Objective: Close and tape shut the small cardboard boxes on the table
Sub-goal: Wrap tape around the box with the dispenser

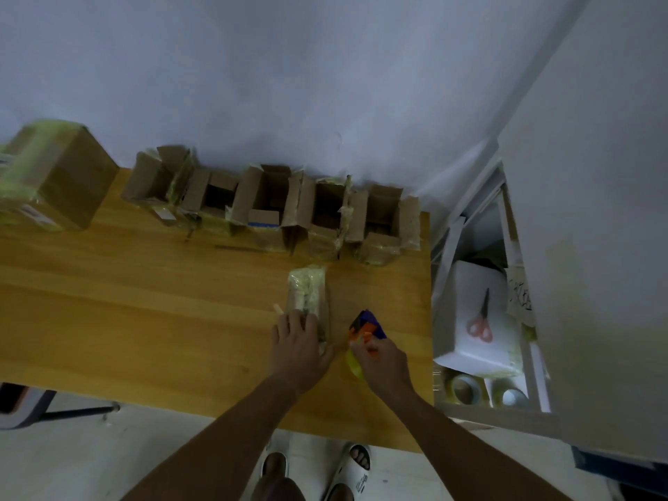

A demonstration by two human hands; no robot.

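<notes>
A small closed cardboard box (308,291), wrapped in yellowish tape, lies on the wooden table (144,320) in front of me. My left hand (300,341) rests flat on its near end with fingers spread. My right hand (383,359) grips a tape dispenser (365,327) with blue and orange parts and a yellow tape roll, just right of the box. A strip of tape seems to run from the dispenser to the box. Several open small boxes (267,204) stand in a row along the wall.
A larger taped box (54,175) sits at the table's far left. Right of the table stands a white shelf unit (480,320) holding red-handled scissors (480,320) on a white foam box and spare tape rolls (466,388). A chair base (54,410) stands at lower left.
</notes>
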